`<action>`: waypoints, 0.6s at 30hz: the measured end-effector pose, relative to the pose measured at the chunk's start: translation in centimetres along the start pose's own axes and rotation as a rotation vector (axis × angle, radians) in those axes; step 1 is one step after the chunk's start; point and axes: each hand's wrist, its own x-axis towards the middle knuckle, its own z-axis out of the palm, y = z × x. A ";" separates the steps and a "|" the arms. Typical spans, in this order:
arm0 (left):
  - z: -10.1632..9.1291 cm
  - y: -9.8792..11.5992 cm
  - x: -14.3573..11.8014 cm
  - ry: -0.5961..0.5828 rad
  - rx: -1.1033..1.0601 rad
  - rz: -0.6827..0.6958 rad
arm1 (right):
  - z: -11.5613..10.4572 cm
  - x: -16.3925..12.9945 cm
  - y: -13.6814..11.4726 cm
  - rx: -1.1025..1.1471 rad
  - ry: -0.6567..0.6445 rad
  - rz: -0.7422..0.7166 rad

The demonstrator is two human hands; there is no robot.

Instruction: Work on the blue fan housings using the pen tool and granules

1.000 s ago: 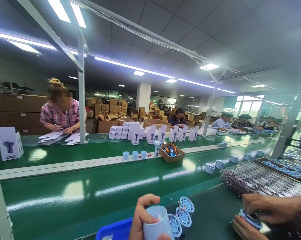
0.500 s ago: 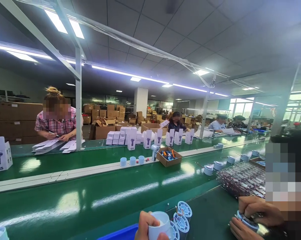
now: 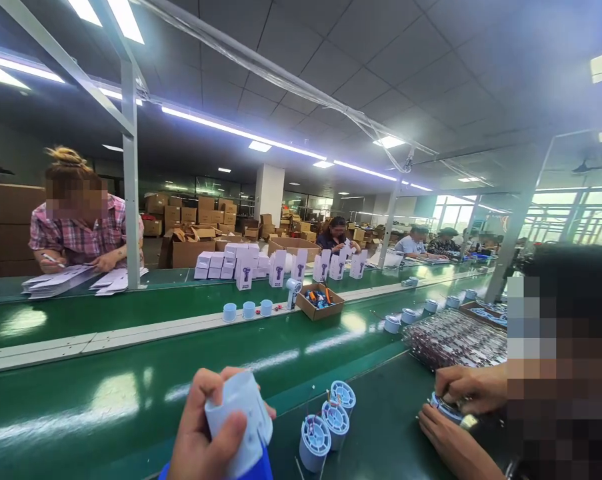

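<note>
My left hand [image 3: 208,423] comes up from the bottom of the view, closed around a light-blue plastic cylindrical housing [image 3: 243,417]. The thumb presses its near side, and the fingers wrap over the top and far side. The housing is tilted above a blue bin [image 3: 255,467], of which only a part shows. To its right, several light-blue round housings with spoked tops and thin wires [image 3: 315,437] stand on the green work surface [image 3: 375,427]. My right hand is not visible.
A co-worker's hands [image 3: 455,413] work on a round light-blue part at right, near a pile of wired parts [image 3: 445,337]. Across the green belt [image 3: 145,387] stand light-blue cups [image 3: 249,309], a cardboard box of parts [image 3: 321,303] and white printed boxes [image 3: 278,270]. Other people sit beyond.
My left hand has moved left and up with the housing, which is now tilted. The camera has turned slightly right, so the scene sits further left.
</note>
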 end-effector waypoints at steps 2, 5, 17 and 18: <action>0.1 -0.2 0.1 0.040 0.043 0.044 | -0.7 0.2 0.5 -0.065 -0.115 -0.028; 0.3 -1.0 -0.1 -0.003 0.148 0.020 | -1.4 1.4 -0.2 -0.059 -0.174 -0.069; 3.3 -6.0 -2.2 -0.153 -0.161 -0.917 | 10.4 -1.2 -21.5 -0.142 -0.048 0.091; 3.5 -6.2 -2.2 -0.126 -0.162 -1.008 | 10.6 -1.0 -22.2 -0.173 -0.040 0.084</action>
